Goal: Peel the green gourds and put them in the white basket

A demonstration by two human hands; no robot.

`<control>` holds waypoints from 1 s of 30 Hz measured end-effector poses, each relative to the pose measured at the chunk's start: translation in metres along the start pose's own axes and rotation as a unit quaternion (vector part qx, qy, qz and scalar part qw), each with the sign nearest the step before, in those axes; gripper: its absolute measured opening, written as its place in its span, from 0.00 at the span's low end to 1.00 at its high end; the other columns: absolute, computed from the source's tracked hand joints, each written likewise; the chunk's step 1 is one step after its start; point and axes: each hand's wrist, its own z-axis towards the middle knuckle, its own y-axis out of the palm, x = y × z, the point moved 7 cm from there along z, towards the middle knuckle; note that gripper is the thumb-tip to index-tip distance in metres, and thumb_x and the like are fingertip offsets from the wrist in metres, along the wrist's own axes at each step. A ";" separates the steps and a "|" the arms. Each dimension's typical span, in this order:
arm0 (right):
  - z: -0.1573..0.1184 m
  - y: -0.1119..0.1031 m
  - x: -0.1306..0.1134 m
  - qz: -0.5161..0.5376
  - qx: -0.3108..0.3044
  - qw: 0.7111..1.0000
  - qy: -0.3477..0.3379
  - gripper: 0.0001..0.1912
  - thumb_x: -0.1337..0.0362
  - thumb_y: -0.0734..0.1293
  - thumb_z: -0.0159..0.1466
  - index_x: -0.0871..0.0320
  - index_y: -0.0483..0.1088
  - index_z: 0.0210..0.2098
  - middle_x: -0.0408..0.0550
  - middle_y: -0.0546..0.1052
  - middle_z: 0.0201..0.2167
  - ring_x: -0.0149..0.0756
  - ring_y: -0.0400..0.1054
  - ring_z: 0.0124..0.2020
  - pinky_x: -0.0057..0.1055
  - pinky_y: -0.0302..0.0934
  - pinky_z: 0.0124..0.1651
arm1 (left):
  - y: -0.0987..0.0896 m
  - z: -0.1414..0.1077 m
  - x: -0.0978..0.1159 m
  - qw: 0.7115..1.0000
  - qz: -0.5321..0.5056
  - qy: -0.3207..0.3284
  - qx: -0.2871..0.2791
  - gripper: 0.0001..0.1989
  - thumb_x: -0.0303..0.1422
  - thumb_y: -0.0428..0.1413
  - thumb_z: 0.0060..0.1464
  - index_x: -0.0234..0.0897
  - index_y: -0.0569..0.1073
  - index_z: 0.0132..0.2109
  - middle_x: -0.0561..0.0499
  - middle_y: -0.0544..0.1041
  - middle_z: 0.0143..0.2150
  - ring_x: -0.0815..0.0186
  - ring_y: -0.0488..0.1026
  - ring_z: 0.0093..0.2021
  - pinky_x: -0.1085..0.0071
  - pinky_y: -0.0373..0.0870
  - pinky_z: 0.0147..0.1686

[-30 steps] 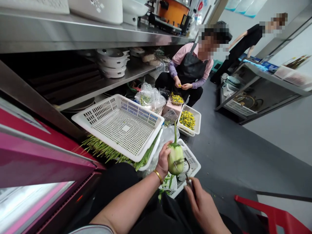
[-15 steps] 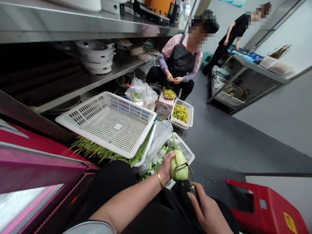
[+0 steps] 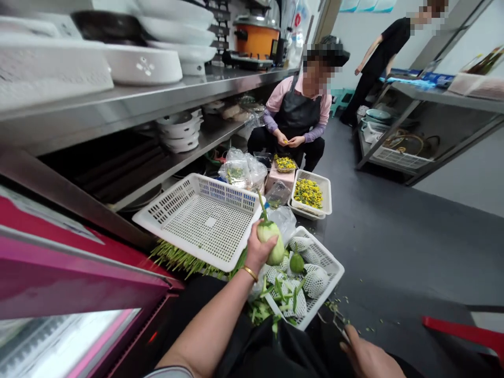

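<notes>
My left hand [image 3: 258, 249] is wrapped round a mostly peeled, pale green gourd [image 3: 276, 251], whose long stem points up. It is held above the near right corner of the large white basket. Lower right, my right hand [image 3: 370, 352] grips a metal peeler [image 3: 337, 320], its head apart from the gourd and slightly blurred. Between the hands, a smaller white basket [image 3: 333, 281] contains several gourds in white foam nets. Green peel strips [image 3: 281, 294] lie over these and spill at the basket's near side. A darker green gourd [image 3: 296, 262] shows among the nets.
A large white basket [image 3: 210, 223] rests over green stalks [image 3: 177, 258]. Beyond it, a co-worker [image 3: 299, 115] squats by a basket of yellow flowers [image 3: 308, 194]. Steel shelving [image 3: 220, 86] runs along the left. A red stool [image 3: 460, 331] stands right. Another person [image 3: 388, 50] stands behind.
The peeler has come away from the gourd, and my right hand has moved down and right. My left hand has lifted the gourd leftward and up. The view has shifted, showing more of the gourd basket.
</notes>
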 end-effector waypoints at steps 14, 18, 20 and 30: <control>0.061 -0.083 -0.088 0.316 0.124 0.929 -0.147 0.17 0.53 0.55 0.63 0.57 0.67 0.41 0.45 0.78 0.26 0.35 0.73 0.26 0.25 0.66 0.29 | 0.035 0.025 -0.050 0.907 -0.301 -0.291 -0.049 0.16 0.43 0.52 0.45 0.33 0.71 0.33 0.45 0.74 0.27 0.58 0.73 0.30 0.58 0.71 0.33; 0.080 -0.074 -0.101 0.347 0.166 0.911 -0.146 0.18 0.54 0.54 0.65 0.58 0.65 0.44 0.45 0.76 0.24 0.34 0.71 0.24 0.26 0.66 0.29 | 0.045 0.038 -0.054 0.909 -0.317 -0.271 -0.014 0.15 0.42 0.52 0.45 0.33 0.72 0.32 0.44 0.74 0.28 0.58 0.73 0.31 0.60 0.71 0.32; 0.091 -0.065 -0.102 0.351 0.167 0.908 -0.154 0.18 0.55 0.53 0.65 0.58 0.65 0.46 0.46 0.77 0.27 0.35 0.72 0.26 0.26 0.66 0.31 | 0.049 0.039 -0.055 0.909 -0.315 -0.270 -0.039 0.16 0.43 0.53 0.45 0.33 0.73 0.33 0.43 0.74 0.30 0.59 0.73 0.32 0.62 0.70 0.32; 0.126 -0.049 -0.031 0.378 0.134 0.912 -0.084 0.19 0.51 0.56 0.63 0.55 0.67 0.43 0.47 0.78 0.28 0.37 0.73 0.28 0.26 0.66 0.31 | -0.028 0.111 -0.030 0.974 -0.108 -0.176 0.090 0.16 0.42 0.49 0.47 0.33 0.70 0.36 0.46 0.74 0.30 0.61 0.72 0.31 0.64 0.70 0.32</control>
